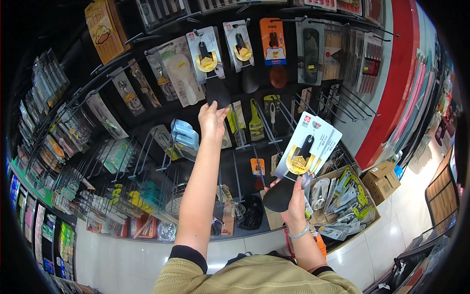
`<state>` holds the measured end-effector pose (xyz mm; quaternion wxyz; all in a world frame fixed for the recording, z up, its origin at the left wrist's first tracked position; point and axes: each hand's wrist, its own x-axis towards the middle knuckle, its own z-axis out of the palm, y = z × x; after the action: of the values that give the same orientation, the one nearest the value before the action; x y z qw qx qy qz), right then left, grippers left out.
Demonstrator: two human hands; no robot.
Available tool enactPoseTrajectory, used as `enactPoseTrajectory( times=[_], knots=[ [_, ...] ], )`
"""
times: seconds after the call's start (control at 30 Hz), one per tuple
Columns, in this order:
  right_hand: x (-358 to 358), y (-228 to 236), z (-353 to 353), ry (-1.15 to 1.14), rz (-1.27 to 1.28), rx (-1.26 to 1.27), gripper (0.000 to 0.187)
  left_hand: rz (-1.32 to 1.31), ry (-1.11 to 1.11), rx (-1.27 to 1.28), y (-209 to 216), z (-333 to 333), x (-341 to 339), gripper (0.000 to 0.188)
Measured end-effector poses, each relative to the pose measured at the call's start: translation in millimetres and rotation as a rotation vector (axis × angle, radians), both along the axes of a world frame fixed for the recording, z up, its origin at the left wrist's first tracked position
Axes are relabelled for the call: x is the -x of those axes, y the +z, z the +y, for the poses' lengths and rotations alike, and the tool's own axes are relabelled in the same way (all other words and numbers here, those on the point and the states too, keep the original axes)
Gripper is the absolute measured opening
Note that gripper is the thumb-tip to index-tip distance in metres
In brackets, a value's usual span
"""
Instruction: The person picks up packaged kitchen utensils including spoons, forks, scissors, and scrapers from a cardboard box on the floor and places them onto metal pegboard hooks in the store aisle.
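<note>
Head view, the only view supplied: the left hand (213, 120) is raised to a hung utensil pack (204, 58), its fingertips touching the lower edge of the black utensil head; whether this grip pinches the head or merely rests against it cannot be told. The right hand (294, 203) holds a white-carded utensil pack (316, 139) low and to the right, its grip closed about the lower end, thumb in front; layered card edges suggest more than one pack. Orientation: the held pack's long axis runs diagonally, card toward the upper right, black head toward the lower left. The hung pack is nearer vertical, head down, beside a matching pack (239, 46). Step in hand, by judgement: handling packs at the display; hanging or removal cannot be distinguished. The next move calls for steadying the hung pack while keeping the held pack clear of its neighbours.
</note>
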<state>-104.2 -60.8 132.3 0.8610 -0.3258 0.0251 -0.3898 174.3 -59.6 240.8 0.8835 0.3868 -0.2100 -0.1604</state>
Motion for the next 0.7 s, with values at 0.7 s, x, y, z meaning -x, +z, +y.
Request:
enactPoseTrajectory(
  times=[0.7],
  knots=[
    [-30,31,-18,-0.146,-0.068,0.191,0.035,-1.250,0.088,-0.713,-31,98,184,0.020]
  ],
)
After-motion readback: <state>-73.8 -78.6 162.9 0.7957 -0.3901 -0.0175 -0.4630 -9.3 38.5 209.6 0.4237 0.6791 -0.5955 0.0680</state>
